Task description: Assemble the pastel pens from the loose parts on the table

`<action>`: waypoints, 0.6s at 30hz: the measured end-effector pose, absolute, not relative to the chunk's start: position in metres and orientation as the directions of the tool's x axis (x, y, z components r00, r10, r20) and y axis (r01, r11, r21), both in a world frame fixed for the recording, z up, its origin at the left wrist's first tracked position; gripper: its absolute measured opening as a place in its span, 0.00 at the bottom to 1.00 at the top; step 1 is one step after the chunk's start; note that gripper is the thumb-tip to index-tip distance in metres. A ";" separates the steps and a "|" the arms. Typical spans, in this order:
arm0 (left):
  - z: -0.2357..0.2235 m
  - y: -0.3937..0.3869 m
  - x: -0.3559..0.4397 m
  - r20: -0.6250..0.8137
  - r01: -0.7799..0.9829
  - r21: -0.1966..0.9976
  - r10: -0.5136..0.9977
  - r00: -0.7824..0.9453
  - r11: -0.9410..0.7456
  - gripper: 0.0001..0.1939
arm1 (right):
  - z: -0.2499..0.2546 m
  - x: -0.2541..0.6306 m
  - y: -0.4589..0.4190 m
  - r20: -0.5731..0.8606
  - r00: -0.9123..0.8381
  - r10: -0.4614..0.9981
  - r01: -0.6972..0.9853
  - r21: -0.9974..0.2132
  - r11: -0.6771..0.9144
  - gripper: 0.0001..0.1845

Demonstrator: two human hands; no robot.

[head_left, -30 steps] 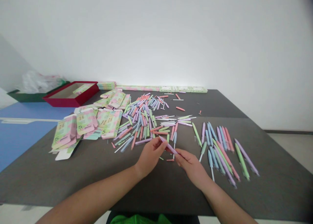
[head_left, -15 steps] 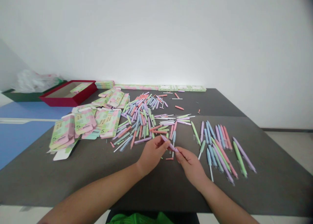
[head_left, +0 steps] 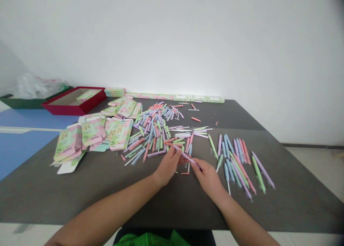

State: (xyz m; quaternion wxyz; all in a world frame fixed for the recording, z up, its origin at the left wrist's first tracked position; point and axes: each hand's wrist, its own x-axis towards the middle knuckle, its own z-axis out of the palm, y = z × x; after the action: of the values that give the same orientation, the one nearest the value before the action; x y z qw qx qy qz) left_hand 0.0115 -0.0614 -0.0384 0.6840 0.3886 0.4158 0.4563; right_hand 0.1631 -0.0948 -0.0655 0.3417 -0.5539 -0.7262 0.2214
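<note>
On the dark grey table (head_left: 67, 192), the left hand (head_left: 168, 167) and right hand (head_left: 208, 178) grip a slim pastel pen (head_left: 186, 157) in a narrow fingertip pinch, one near each end, just above scattered pen parts (head_left: 153, 136). Steady, even pressure suits its thin barrel.

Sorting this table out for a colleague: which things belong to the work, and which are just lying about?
Work: left hand, right hand, pen between them, loose pen parts, laid-out pens.
Lying about: red box, plastic bag, flat pastel cartons.
</note>
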 end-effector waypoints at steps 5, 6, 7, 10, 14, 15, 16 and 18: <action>-0.049 -0.054 0.002 -0.367 -0.331 0.851 0.913 0.177 0.407 0.06 | -0.066 0.165 -0.096 0.222 -0.167 0.961 0.684 -0.675 0.275 0.15; -0.050 -0.052 -0.002 -0.381 -0.354 0.836 0.908 0.172 0.418 0.05 | -0.065 0.167 -0.096 0.220 -0.164 0.962 0.691 -0.670 0.271 0.15; -0.050 -0.049 -0.005 -0.391 -0.381 0.821 0.905 0.167 0.425 0.05 | -0.065 0.168 -0.097 0.221 -0.160 0.962 0.697 -0.665 0.268 0.15; -0.047 -0.043 -0.014 -0.419 -0.472 0.759 0.891 0.174 0.448 0.06 | -0.063 0.175 -0.100 0.245 -0.147 0.958 0.704 -0.655 0.275 0.15; -0.041 -0.044 -0.014 -0.492 -0.598 0.595 0.832 0.257 0.537 0.09 | -0.050 0.183 -0.109 0.271 -0.196 0.943 0.693 -0.642 0.328 0.15; -0.040 -0.046 -0.010 -0.511 -0.623 0.548 0.813 0.279 0.558 0.09 | -0.044 0.184 -0.111 0.268 -0.227 0.936 0.693 -0.631 0.349 0.15; -0.039 -0.048 -0.006 -0.527 -0.644 0.505 0.796 0.298 0.575 0.10 | -0.036 0.185 -0.112 0.259 -0.268 0.928 0.696 -0.614 0.373 0.16; -0.038 -0.053 0.007 -0.550 -0.677 0.430 0.768 0.329 0.598 0.11 | -0.019 0.185 -0.114 0.229 -0.357 0.906 0.718 -0.553 0.423 0.17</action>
State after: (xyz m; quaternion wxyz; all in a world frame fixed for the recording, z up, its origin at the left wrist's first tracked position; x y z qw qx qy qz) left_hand 0.0066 -0.0526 -0.0384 0.8128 0.0611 0.3716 0.4443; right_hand 0.1851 -0.1140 -0.0191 0.2573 -0.5052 -0.8032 0.1827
